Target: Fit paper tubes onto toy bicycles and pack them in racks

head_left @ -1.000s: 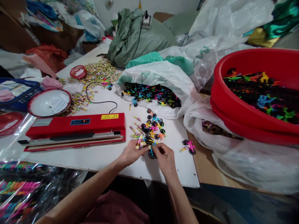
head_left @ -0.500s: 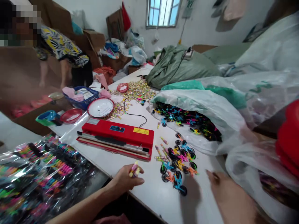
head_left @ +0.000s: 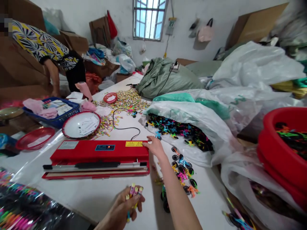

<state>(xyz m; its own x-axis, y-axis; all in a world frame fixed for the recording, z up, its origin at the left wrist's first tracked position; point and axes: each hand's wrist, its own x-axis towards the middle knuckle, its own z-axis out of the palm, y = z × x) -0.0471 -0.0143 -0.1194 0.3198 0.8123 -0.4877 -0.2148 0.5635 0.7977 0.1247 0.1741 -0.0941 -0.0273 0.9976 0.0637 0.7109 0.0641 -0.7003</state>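
Note:
In my left hand (head_left: 123, 207), low in front of the sealer, the fingers are closed around several small printed tubes (head_left: 136, 191), pink, yellow and white. My right hand (head_left: 155, 147) reaches forward over the table, fingers extended beside the right end of the red bag sealer (head_left: 83, 152); nothing shows in it. Under and beside my right forearm lies a cluster of small toy bicycles (head_left: 182, 175) with black wheels and bright frames; the arm hides some. The sealer's indicator is lit orange.
A white bag (head_left: 203, 115) spills toy bicycles behind the cluster. Loose tubes (head_left: 129, 95) are heaped at the back. A white basin (head_left: 79, 121) and a blue basket (head_left: 57, 111) stand left; a red tub (head_left: 283, 127) stands right. A co-worker (head_left: 45, 48) bends at far left.
My right hand has moved from the table's right side across to the sealer's right end. My left hand is lower, still holding tubes. The camera view has turned right.

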